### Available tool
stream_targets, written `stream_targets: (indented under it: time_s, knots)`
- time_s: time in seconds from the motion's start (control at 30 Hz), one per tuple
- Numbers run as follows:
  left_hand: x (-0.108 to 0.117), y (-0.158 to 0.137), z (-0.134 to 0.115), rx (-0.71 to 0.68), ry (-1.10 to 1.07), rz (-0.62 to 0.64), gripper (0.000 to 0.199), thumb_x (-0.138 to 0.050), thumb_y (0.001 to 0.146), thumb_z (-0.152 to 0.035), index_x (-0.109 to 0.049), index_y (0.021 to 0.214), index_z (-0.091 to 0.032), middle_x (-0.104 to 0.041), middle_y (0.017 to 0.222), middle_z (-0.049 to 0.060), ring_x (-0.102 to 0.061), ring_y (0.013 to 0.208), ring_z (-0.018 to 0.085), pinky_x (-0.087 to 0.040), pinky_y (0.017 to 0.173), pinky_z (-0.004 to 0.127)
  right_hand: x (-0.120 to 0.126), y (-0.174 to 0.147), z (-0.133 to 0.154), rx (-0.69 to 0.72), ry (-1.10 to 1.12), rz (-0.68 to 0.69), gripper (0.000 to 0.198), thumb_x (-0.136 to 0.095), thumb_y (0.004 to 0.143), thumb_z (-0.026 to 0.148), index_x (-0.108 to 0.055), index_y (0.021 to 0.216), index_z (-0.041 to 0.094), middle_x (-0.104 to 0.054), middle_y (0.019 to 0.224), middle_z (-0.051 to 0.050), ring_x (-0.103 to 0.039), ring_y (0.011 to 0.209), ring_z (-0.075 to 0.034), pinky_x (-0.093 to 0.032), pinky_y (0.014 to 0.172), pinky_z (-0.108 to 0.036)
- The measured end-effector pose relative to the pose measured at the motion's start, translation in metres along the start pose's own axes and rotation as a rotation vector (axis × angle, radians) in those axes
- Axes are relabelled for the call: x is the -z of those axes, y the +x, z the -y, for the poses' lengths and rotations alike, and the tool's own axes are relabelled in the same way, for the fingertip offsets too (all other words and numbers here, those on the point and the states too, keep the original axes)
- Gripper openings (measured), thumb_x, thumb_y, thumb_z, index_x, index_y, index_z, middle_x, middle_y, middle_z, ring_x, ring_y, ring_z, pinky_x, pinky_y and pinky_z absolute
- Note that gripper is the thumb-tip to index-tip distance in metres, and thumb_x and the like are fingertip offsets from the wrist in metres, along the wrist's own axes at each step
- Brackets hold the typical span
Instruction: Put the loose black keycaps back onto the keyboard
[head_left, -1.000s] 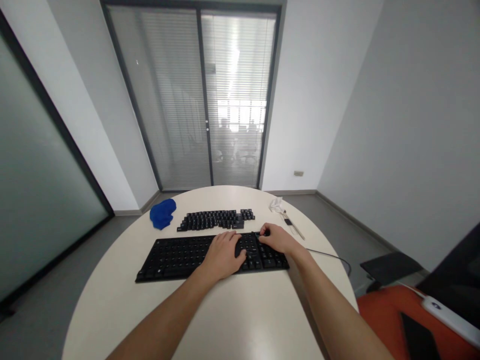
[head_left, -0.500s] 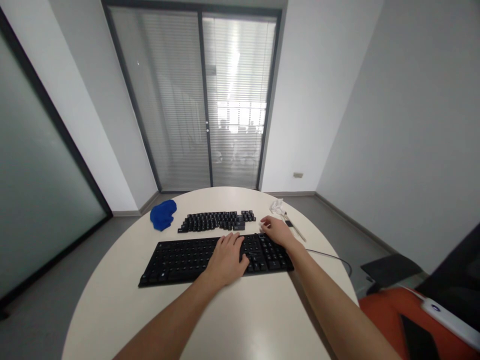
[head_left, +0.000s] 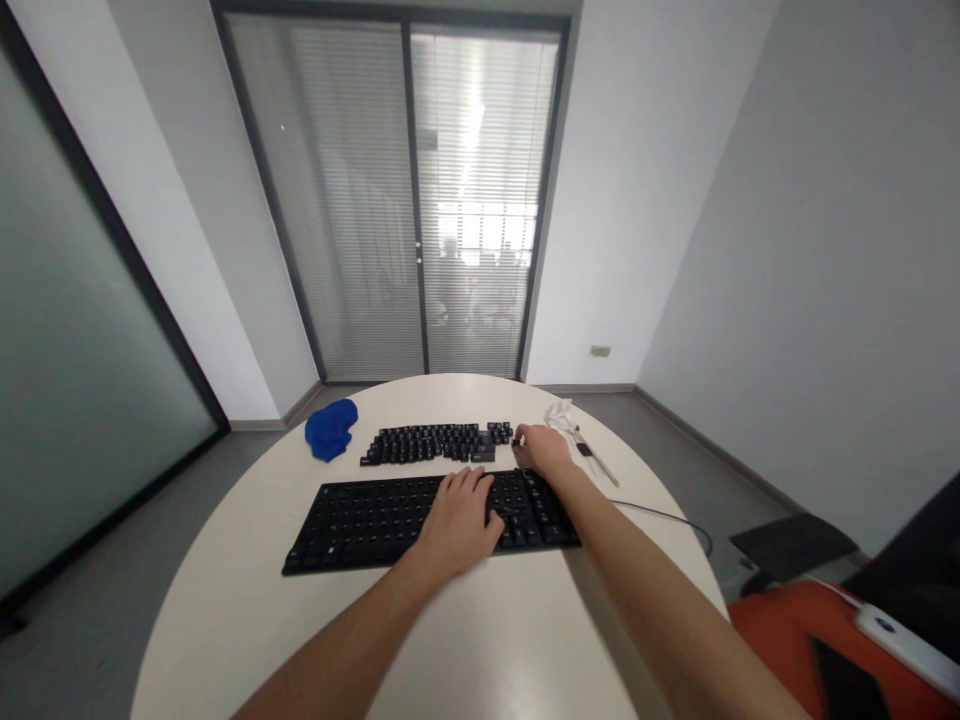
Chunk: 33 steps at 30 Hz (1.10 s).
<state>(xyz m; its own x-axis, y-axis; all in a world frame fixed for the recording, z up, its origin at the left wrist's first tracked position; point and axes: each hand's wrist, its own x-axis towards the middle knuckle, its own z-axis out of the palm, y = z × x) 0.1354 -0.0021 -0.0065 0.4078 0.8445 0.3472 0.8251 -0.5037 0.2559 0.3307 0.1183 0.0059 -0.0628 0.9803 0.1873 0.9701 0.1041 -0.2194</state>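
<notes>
A black keyboard [head_left: 367, 515] lies across the table; many of its key positions on the left and middle show bare stems, while keycaps sit at its right end. My left hand [head_left: 461, 515] rests flat on the keyboard's right-middle part, fingers spread, holding nothing. Beyond the keyboard, loose black keycaps [head_left: 427, 441] are laid out in rows. My right hand [head_left: 544, 450] is at the right end of those rows, above the table. Its thumb and fingers pinch a small black keycap [head_left: 516, 442], partly hidden by the fingertips.
A blue cloth [head_left: 331, 430] lies at the table's far left. Crumpled white tissue [head_left: 559, 413] and a thin brush-like stick [head_left: 600, 458] lie at the far right. A cable [head_left: 660, 511] runs off the right edge. An orange chair seat [head_left: 787, 640] holds a white power strip [head_left: 907, 645].
My right hand has moved slightly forward and left, from the keyboard's back edge to the loose keycaps, and a keycap now shows at its fingertips. My left hand stays on the keyboard.
</notes>
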Motion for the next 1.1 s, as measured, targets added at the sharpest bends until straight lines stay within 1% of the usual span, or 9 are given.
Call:
stream_targets:
  time_s: [0.2, 0.33, 0.43, 0.5, 0.57, 0.67, 0.8, 0.97, 1.1]
  knots:
    - [0.000, -0.001, 0.000, -0.008, 0.003, -0.003, 0.050, -0.051, 0.087, -0.026, -0.057, 0.135, -0.012, -0.053, 0.145, 0.015, -0.047, 0.135, 0.031, -0.031, 0.118, 0.048, 0.003, -0.009, -0.003, -0.049, 0.059, -0.043, 0.020, -0.061, 0.087, 0.025, -0.075, 0.100, 0.017, -0.073, 0.107, -0.018, -0.068, 0.099, -0.030, -0.047, 0.083, -0.036]
    - [0.000, -0.001, 0.000, -0.011, 0.004, -0.006, 0.050, -0.051, 0.087, -0.025, -0.057, 0.135, -0.012, -0.053, 0.145, 0.015, -0.047, 0.134, 0.031, -0.031, 0.117, 0.048, 0.007, -0.023, -0.009, -0.034, 0.188, -0.074, 0.024, -0.062, 0.089, 0.037, -0.073, 0.100, 0.019, -0.075, 0.101, -0.011, -0.069, 0.093, -0.024, -0.048, 0.081, -0.031]
    - [0.001, -0.001, 0.000, -0.012, 0.006, -0.006, 0.049, -0.052, 0.087, -0.025, -0.058, 0.134, -0.013, -0.054, 0.145, 0.014, -0.047, 0.134, 0.031, -0.032, 0.117, 0.049, 0.010, -0.038, -0.015, 0.082, 0.504, -0.070, 0.026, -0.064, 0.087, 0.041, -0.070, 0.096, 0.017, -0.075, 0.091, -0.007, -0.069, 0.081, -0.019, -0.050, 0.075, -0.028]
    - [0.001, -0.001, 0.000, -0.013, 0.010, -0.004, 0.048, -0.052, 0.088, -0.026, -0.058, 0.134, -0.013, -0.054, 0.145, 0.014, -0.047, 0.134, 0.032, -0.032, 0.117, 0.049, 0.014, -0.049, -0.019, 0.221, 0.723, 0.013, 0.029, -0.067, 0.084, 0.042, -0.069, 0.098, 0.016, -0.075, 0.090, -0.006, -0.069, 0.082, -0.019, -0.052, 0.077, -0.029]
    - [0.001, -0.001, 0.000, -0.015, 0.014, -0.003, 0.047, -0.051, 0.089, -0.027, -0.058, 0.134, -0.012, -0.054, 0.144, 0.015, -0.048, 0.133, 0.032, -0.033, 0.116, 0.048, 0.019, -0.059, -0.023, 0.304, 0.827, 0.110, 0.031, -0.069, 0.083, 0.043, -0.070, 0.100, 0.016, -0.076, 0.093, -0.006, -0.069, 0.086, -0.020, -0.053, 0.081, -0.030]
    - [0.001, -0.001, 0.000, -0.016, 0.022, 0.001, 0.047, -0.051, 0.091, -0.029, -0.058, 0.134, -0.011, -0.054, 0.144, 0.015, -0.047, 0.134, 0.031, -0.033, 0.116, 0.048, 0.028, -0.070, -0.026, 0.338, 0.820, 0.207, 0.032, -0.069, 0.083, 0.044, -0.074, 0.098, 0.016, -0.077, 0.093, -0.007, -0.070, 0.089, -0.021, -0.052, 0.086, -0.033]
    - [0.001, -0.001, 0.000, -0.015, 0.021, 0.016, 0.047, -0.052, 0.092, -0.031, -0.057, 0.135, -0.012, -0.053, 0.145, 0.014, -0.047, 0.134, 0.031, -0.033, 0.117, 0.048, 0.030, -0.072, -0.028, 0.355, 0.819, 0.280, 0.034, -0.073, 0.081, 0.046, -0.075, 0.097, 0.016, -0.077, 0.093, -0.008, -0.070, 0.089, -0.023, -0.052, 0.088, -0.036]
    - [-0.001, -0.001, 0.001, -0.045, -0.011, -0.003, 0.047, -0.055, 0.092, -0.030, -0.056, 0.136, -0.015, -0.053, 0.145, 0.013, -0.046, 0.135, 0.031, -0.032, 0.117, 0.049, 0.027, -0.071, -0.030, 0.376, 0.792, 0.262, 0.028, -0.074, 0.080, 0.041, -0.076, 0.094, 0.018, -0.077, 0.092, -0.006, -0.070, 0.090, -0.023, -0.052, 0.088, -0.035]
    - [-0.002, -0.002, 0.002, -0.102, -0.046, -0.023, 0.045, -0.056, 0.091, -0.027, -0.057, 0.135, -0.018, -0.055, 0.142, 0.011, -0.048, 0.132, 0.028, -0.034, 0.117, 0.046, 0.030, -0.073, -0.028, 0.389, 0.697, 0.218, 0.021, -0.073, 0.079, 0.036, -0.077, 0.093, 0.020, -0.077, 0.096, -0.004, -0.069, 0.093, -0.023, -0.050, 0.088, -0.034]
